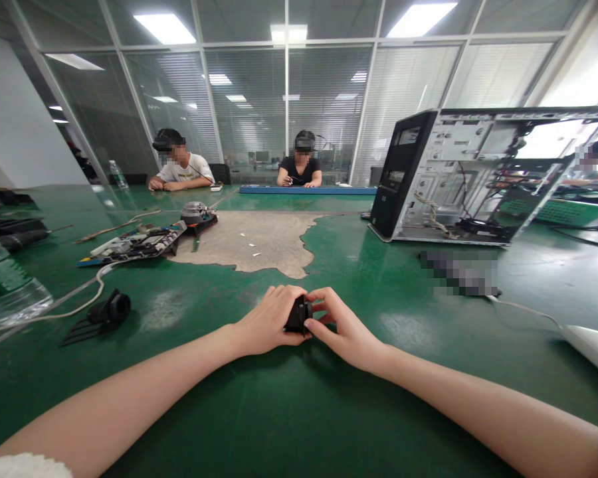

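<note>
A small black boxy part is held between my two hands, just above the green tabletop in front of me. My left hand wraps round its left side, thumb below and fingers over the top. From the right, my right hand grips the part's edge with thumb and fingertips. What the part is I cannot make out, since the fingers cover much of it. Off to the left lies a black plastic piece with a round opening and flat prongs, apart from both hands.
An opened computer case stands at the right. A circuit board and a cooling fan lie left, near a pale cable and a water bottle. The green table has a bare worn patch. Two people sit across it.
</note>
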The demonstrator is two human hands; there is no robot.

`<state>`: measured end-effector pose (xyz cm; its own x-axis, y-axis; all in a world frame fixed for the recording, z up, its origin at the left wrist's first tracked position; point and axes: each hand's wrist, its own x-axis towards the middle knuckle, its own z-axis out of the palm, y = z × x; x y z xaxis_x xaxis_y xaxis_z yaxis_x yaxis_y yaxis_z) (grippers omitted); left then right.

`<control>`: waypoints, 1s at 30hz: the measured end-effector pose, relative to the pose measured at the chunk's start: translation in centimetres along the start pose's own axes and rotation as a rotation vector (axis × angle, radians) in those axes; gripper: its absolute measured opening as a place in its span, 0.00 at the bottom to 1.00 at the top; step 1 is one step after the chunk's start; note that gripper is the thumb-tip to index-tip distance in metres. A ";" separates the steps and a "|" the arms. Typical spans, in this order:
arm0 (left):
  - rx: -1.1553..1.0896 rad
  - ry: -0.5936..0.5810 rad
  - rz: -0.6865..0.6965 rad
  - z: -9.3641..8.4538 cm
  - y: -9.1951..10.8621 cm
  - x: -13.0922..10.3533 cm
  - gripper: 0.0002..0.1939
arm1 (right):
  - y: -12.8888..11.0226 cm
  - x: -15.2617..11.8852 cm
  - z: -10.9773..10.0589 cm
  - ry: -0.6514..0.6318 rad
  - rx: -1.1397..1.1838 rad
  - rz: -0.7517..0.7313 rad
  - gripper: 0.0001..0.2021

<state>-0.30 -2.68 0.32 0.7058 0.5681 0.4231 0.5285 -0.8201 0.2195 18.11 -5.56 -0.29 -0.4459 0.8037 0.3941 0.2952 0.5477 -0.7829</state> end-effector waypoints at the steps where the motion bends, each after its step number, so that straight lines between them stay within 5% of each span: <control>1: 0.002 -0.002 0.000 0.0 0.0 0.0 0.27 | 0.0 0.0 0.0 -0.013 0.026 0.029 0.13; 5: 0.009 -0.002 -0.003 0.1 0.0 -0.1 0.28 | -0.1 0.0 -0.1 -0.046 0.110 0.062 0.10; 11: -0.002 0.000 -0.001 0.1 -0.1 -0.1 0.28 | 0.0 -0.1 -0.1 0.026 -0.030 -0.106 0.09; 20: -0.005 -0.012 -0.005 0.0 -0.1 0.0 0.28 | 0.3 0.0 0.0 -0.049 0.099 0.078 0.12; 26: -0.008 -0.007 0.003 0.0 0.0 0.1 0.28 | -0.2 -0.2 -0.1 0.014 -0.023 -0.109 0.10; 30: -0.009 -0.001 -0.007 0.0 0.0 0.1 0.28 | 0.1 -0.1 -0.1 0.019 -0.010 -0.084 0.11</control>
<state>-0.26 -2.62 0.32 0.7025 0.5739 0.4208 0.5291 -0.8167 0.2306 18.24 -5.62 -0.36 -0.4528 0.7594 0.4671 0.2666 0.6153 -0.7418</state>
